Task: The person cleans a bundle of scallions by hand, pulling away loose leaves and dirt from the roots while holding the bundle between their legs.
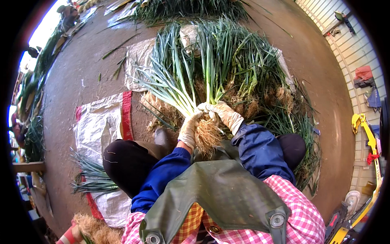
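Observation:
My left hand [190,129], in a pale glove, is closed around the lower stems of a bunch of green onions [172,89]. Their tan roots [207,136] hang down between my hands, over my lap. My right hand [224,115], gloved too, grips the white bases of further green onions [209,69] whose leaves point away from me. Both hands meet at the root ends. Just beyond them spreads a large heap of green onions [256,57] with muddy roots facing me.
A white sack with red edges [97,126] lies at left, with a small pile of green onions [95,175] on it. Another heap [191,10] lies at the far end. Along the right wall stands a yellow metal frame [371,142]. A person [69,14] is at far left.

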`<control>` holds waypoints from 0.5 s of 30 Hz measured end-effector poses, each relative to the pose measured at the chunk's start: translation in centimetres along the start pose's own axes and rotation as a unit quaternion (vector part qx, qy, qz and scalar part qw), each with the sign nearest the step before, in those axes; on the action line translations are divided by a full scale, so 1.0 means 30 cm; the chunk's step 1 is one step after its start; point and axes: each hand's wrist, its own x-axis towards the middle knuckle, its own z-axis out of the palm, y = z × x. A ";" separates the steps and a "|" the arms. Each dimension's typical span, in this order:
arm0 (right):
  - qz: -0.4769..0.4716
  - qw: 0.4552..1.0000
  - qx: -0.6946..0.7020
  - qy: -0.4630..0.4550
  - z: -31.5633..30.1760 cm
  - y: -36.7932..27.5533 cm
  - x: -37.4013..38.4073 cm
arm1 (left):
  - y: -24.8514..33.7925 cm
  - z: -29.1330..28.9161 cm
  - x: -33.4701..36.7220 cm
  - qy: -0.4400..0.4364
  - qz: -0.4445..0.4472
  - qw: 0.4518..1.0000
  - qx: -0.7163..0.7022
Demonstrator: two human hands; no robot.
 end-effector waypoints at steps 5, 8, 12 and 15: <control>0.032 0.997 -0.044 0.053 0.032 0.006 0.032 | -0.034 -0.078 0.089 0.024 0.015 0.999 0.024; 0.028 0.988 -0.144 0.055 0.035 0.020 0.001 | -0.056 -0.077 0.113 -0.001 0.036 0.999 0.006; -0.035 0.807 -0.588 0.044 0.090 -0.001 0.002 | -0.052 -0.137 0.170 0.005 0.046 0.998 0.030; -0.079 0.773 -0.628 0.047 0.074 0.009 -0.006 | -0.060 -0.133 0.161 -0.012 0.031 0.998 0.053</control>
